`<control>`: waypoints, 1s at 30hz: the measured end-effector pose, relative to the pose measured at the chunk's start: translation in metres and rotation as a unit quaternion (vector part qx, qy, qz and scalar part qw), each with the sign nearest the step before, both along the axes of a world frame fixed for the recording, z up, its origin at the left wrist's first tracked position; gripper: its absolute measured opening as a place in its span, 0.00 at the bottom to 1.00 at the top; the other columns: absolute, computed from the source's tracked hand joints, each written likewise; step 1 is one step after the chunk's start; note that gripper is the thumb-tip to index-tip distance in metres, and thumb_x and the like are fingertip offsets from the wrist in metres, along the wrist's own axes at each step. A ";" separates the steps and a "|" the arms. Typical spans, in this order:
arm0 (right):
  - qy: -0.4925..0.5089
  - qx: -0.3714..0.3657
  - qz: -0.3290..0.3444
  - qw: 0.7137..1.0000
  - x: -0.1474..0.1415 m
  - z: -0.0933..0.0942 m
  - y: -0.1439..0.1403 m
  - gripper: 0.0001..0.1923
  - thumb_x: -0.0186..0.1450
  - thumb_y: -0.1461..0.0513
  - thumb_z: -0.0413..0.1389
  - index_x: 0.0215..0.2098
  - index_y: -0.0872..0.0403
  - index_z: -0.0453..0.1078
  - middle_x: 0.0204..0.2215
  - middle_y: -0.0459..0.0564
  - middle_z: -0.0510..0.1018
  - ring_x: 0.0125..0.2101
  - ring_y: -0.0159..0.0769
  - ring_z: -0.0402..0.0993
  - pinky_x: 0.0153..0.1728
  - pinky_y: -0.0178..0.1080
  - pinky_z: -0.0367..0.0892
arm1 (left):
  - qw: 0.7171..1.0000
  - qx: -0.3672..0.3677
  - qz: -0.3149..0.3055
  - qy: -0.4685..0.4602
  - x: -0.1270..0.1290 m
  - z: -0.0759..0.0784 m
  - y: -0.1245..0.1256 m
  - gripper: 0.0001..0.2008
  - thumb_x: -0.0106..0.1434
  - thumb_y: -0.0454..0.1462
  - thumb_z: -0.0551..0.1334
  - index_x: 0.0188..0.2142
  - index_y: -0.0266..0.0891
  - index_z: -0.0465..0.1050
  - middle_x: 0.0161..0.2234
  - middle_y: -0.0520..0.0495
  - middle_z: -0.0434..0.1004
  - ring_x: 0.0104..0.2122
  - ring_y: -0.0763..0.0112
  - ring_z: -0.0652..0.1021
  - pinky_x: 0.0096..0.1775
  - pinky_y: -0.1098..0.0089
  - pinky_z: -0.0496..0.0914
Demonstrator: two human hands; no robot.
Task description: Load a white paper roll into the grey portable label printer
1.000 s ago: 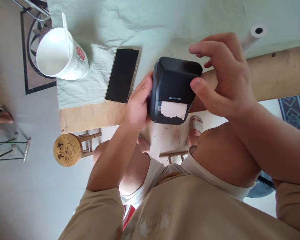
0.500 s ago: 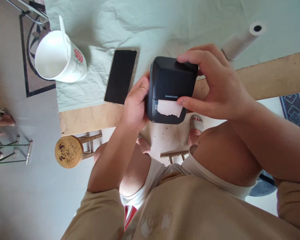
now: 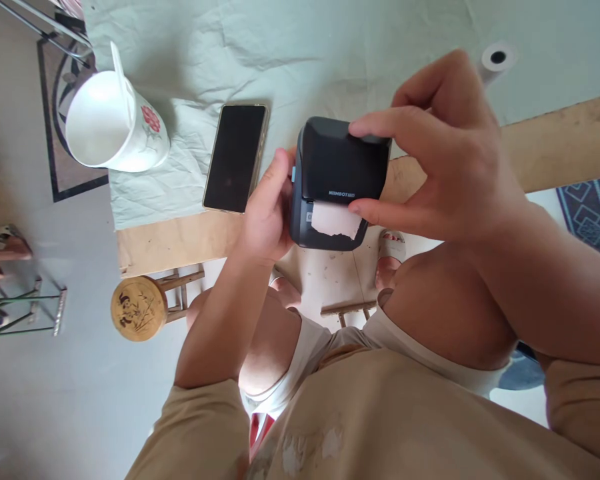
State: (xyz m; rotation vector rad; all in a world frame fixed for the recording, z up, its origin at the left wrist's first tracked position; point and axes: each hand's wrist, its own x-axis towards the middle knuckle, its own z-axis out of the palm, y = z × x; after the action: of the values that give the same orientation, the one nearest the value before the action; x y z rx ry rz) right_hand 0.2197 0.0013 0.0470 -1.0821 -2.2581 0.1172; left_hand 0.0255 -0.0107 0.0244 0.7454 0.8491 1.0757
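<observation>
The head view shows a black label printer (image 3: 340, 177) held at the centre of the frame, over the near edge of the desk (image 3: 555, 147). The left hand (image 3: 267, 213) clasps the printer's left side, fingers wrapped on the housing. The right hand (image 3: 450, 153) pinches the unit from the right: the index finger lies across the top of the lid, and the thumb presses at the paper slot, touching the torn white paper strip (image 3: 336, 220).

Compared with one second earlier, the right hand has come down from an open hover above the printer and closed onto it; half a second ago it was already in contact, and the thumb has since shifted onto the strip edge. The printer itself has tilted only slightly. The work in hand therefore appears to have passed from approach to a two-handed grip on lid and paper.

A phone (image 3: 235, 158) lies just left of the printer, a white cup (image 3: 115, 127) in the upper left, and a paper roll (image 3: 495, 60) in the upper right.
</observation>
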 end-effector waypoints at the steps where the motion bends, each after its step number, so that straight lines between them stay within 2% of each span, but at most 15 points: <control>1: -0.011 0.010 -0.019 1.000 0.000 0.001 -0.001 0.27 0.59 0.44 0.56 0.50 0.50 0.69 0.39 0.55 0.71 0.41 0.42 0.70 0.39 0.46 0.69 | 1.000 0.001 0.000 -0.004 0.001 0.001 0.000 0.16 0.67 0.47 0.54 0.36 0.39 0.73 0.43 0.46 0.78 0.61 0.59 0.70 0.55 0.67 0.73; 3: -0.021 0.008 -0.053 0.998 0.000 0.002 -0.004 0.23 0.60 0.46 0.56 0.48 0.50 0.70 0.29 0.50 0.72 0.31 0.37 0.70 0.31 0.42 0.66 | 1.000 0.000 0.013 -0.006 0.003 0.001 0.000 0.15 0.67 0.47 0.55 0.37 0.38 0.73 0.45 0.46 0.78 0.63 0.58 0.68 0.57 0.66 0.71; 5: -0.006 -0.009 -0.075 0.997 -0.002 0.002 -0.007 0.20 0.60 0.49 0.57 0.47 0.49 0.70 0.20 0.43 0.71 0.22 0.31 0.66 0.25 0.38 0.61 | 1.000 -0.002 0.024 -0.003 0.003 0.001 0.000 0.14 0.67 0.46 0.55 0.38 0.38 0.72 0.45 0.47 0.78 0.63 0.59 0.67 0.58 0.66 0.70; 8: 0.048 -0.033 -0.088 0.994 -0.005 0.005 -0.011 0.14 0.63 0.52 0.55 0.45 0.48 0.71 0.15 0.39 0.68 0.17 0.26 0.63 0.23 0.35 0.60 | 1.000 0.007 0.018 0.010 0.000 -0.001 -0.001 0.13 0.66 0.45 0.57 0.41 0.39 0.73 0.45 0.47 0.79 0.63 0.61 0.68 0.58 0.66 0.71; 10: 0.122 -0.055 -0.093 0.987 -0.008 0.009 -0.013 0.11 0.66 0.55 0.53 0.44 0.48 0.69 0.21 0.40 0.72 0.19 0.24 0.66 0.24 0.34 0.63 | 1.000 0.014 0.013 0.021 -0.001 -0.002 -0.001 0.14 0.65 0.46 0.58 0.42 0.39 0.74 0.44 0.47 0.79 0.62 0.61 0.69 0.57 0.67 0.72; 12: 0.194 -0.082 -0.097 0.973 -0.009 0.014 -0.014 0.08 0.67 0.58 0.51 0.43 0.49 0.67 0.35 0.42 0.75 0.23 0.24 0.72 0.23 0.34 0.64 | 0.999 0.017 0.008 0.026 -0.001 -0.003 -0.001 0.15 0.64 0.47 0.59 0.42 0.40 0.74 0.42 0.47 0.80 0.60 0.62 0.71 0.56 0.68 0.73; 13: 0.215 -0.093 -0.096 0.967 -0.009 0.016 -0.014 0.07 0.68 0.59 0.50 0.43 0.50 0.66 0.41 0.44 0.74 0.27 0.25 0.75 0.23 0.34 0.65 | 0.999 0.018 0.004 0.027 -0.001 -0.003 -0.001 0.15 0.64 0.47 0.59 0.42 0.40 0.75 0.41 0.47 0.80 0.60 0.62 0.72 0.55 0.68 0.73; 15: 0.231 -0.089 -0.083 0.965 -0.008 0.018 -0.012 0.06 0.68 0.60 0.49 0.42 0.51 0.65 0.44 0.46 0.73 0.35 0.30 0.78 0.22 0.34 0.65 | 1.000 0.018 0.004 0.025 -0.001 -0.003 0.000 0.14 0.64 0.47 0.60 0.42 0.40 0.74 0.41 0.47 0.80 0.59 0.62 0.72 0.55 0.68 0.73; 17: 0.211 -0.062 -0.062 0.974 -0.007 0.015 -0.009 0.05 0.67 0.60 0.50 0.40 0.52 0.66 0.39 0.46 0.74 0.37 0.31 0.77 0.23 0.34 0.66 | 1.000 0.018 0.012 0.022 0.000 -0.003 0.000 0.14 0.64 0.46 0.60 0.42 0.40 0.74 0.42 0.47 0.80 0.60 0.63 0.72 0.55 0.68 0.73; 20: 0.073 -0.037 -0.082 0.993 -0.010 0.010 -0.003 0.05 0.64 0.59 0.53 0.35 0.51 0.70 0.32 0.44 0.77 0.27 0.29 0.72 0.27 0.37 0.65 | 0.999 0.023 0.012 0.022 0.001 -0.001 0.001 0.13 0.64 0.46 0.60 0.41 0.41 0.74 0.43 0.47 0.79 0.60 0.62 0.71 0.55 0.69 0.72; 22: -0.059 -0.077 -0.127 0.987 -0.017 0.010 -0.002 0.09 0.63 0.56 0.52 0.33 0.50 0.72 0.33 0.45 0.78 0.25 0.31 0.69 0.27 0.39 0.61 | 0.999 0.031 0.003 0.034 0.001 0.000 0.000 0.14 0.63 0.47 0.60 0.41 0.41 0.74 0.42 0.48 0.79 0.59 0.62 0.72 0.55 0.68 0.73; 24: -0.142 -0.123 -0.156 0.970 -0.025 0.015 -0.003 0.11 0.63 0.53 0.51 0.33 0.50 0.71 0.36 0.46 0.78 0.26 0.34 0.69 0.25 0.39 0.56 | 0.998 0.038 0.000 0.052 0.000 0.000 0.000 0.14 0.63 0.48 0.60 0.40 0.41 0.73 0.41 0.49 0.78 0.58 0.62 0.72 0.54 0.68 0.73; 27: -0.191 -0.165 -0.153 0.956 -0.033 0.022 -0.004 0.11 0.62 0.51 0.52 0.37 0.48 0.68 0.33 0.47 0.77 0.24 0.35 0.67 0.23 0.38 0.53 | 0.997 0.041 -0.006 0.060 0.000 0.000 -0.001 0.13 0.64 0.47 0.60 0.40 0.41 0.73 0.41 0.49 0.78 0.57 0.62 0.73 0.51 0.70 0.74; 30: -0.171 -0.195 -0.136 0.956 -0.032 0.023 -0.004 0.15 0.59 0.52 0.56 0.42 0.47 0.65 0.28 0.47 0.75 0.22 0.36 0.65 0.23 0.38 0.55 | 0.998 0.036 -0.011 0.051 -0.001 -0.001 -0.001 0.13 0.63 0.46 0.60 0.40 0.40 0.74 0.41 0.48 0.77 0.57 0.62 0.73 0.48 0.72 0.74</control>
State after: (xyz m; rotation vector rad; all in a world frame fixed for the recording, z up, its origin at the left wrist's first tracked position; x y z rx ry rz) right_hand 0.1872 -0.0022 0.0700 -1.7274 -2.4167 0.2908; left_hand 0.0243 -0.0116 0.0238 0.8744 0.8899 1.0606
